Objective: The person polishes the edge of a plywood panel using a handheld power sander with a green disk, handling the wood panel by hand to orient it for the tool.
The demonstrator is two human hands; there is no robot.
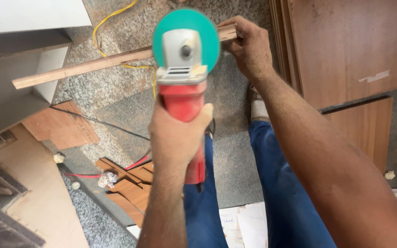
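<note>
Our left hand [178, 133] grips the red angle grinder [184, 87]; our right hand [249, 48] pinches the wooden strip [83, 66] at one o'clock. Disc meets strip: sanding appears underway, needing steady pressure.

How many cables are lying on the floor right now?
3: a yellow cable looping behind the wooden strip, a black cable left of the grinder, and a red cable by the scraps. More may be hidden.
</note>
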